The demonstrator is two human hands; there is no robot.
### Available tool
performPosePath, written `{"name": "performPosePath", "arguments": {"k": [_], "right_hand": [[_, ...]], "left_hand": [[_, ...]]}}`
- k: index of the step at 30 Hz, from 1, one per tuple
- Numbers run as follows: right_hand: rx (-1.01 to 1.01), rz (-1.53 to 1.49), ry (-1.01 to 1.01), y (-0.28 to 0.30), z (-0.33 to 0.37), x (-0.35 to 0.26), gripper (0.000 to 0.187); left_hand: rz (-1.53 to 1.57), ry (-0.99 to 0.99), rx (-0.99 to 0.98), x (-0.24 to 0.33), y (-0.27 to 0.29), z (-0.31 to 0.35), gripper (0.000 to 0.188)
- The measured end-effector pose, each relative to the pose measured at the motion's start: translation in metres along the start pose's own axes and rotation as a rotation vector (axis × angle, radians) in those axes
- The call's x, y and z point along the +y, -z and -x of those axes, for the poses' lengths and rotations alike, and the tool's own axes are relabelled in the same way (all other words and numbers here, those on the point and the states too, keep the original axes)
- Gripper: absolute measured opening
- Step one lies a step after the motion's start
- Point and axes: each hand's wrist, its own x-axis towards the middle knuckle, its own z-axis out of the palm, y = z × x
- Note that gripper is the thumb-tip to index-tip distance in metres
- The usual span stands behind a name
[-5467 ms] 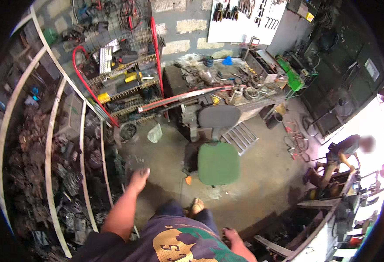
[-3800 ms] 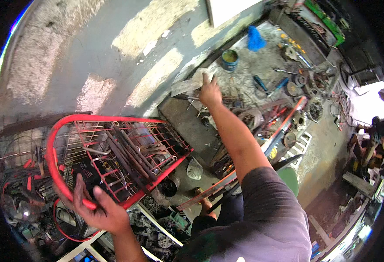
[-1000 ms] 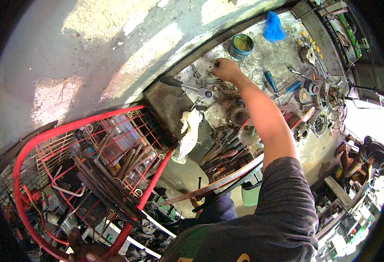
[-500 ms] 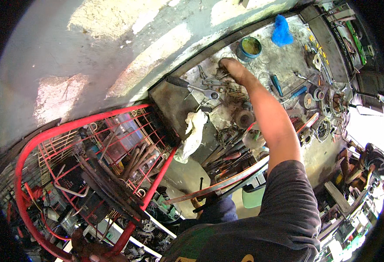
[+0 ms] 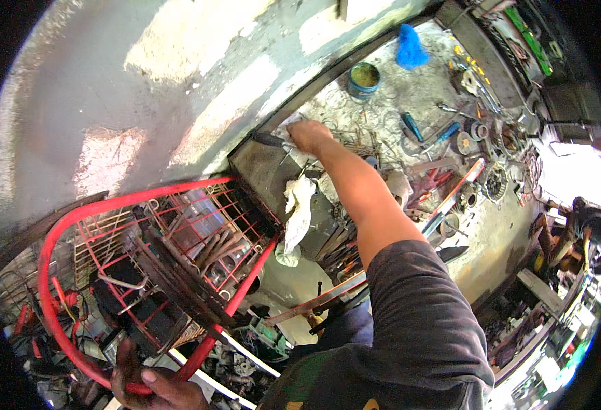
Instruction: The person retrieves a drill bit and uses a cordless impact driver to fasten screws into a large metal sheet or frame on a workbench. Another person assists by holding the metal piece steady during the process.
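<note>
Left hand [image 5: 158, 391] grips red rack [image 5: 248, 279] by patchy wall [image 5: 109, 82]; right hand [image 5: 309, 137] at cluttered bench [image 5: 399, 89], its grip unclear.

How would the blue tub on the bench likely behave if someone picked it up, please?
The blue tub would probably keep its shape, as its round wall looks stiff. Being open-topped, it might spill its yellowish-green contents if tilted. Knocked over, that cylindrical form could roll.
</note>
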Motion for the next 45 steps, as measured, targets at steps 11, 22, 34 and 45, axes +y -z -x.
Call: {"name": "performPosePath", "arguments": {"k": [11, 22, 34, 45], "right_hand": [[0.788, -1.521, -0.473, -0.03, 0.28, -0.039, 0.02], [1.255, -1.6, -0.32, -0.084, 0.703, -0.197, 0.01], [1.579, -1.089, -0.704, -0.299, 1.025, -0.366, 0.016], [1.766, -0.774, -1.021, -0.375, 1.288, -0.398, 0.023]], "left_hand": [[0.182, -0.154, -0.013, 0.01, -0.027, -0.016, 0.046], [0.105, -0.576, 0.266, 0.025, -0.042, -0.036, 0.053], [0.702, -1.11, -1.559, 0.121, 0.152, 0.42, 0.06], [0.568, -1.709, -2.333, 0.26, 0.362, 0.773, 0.022]]}}
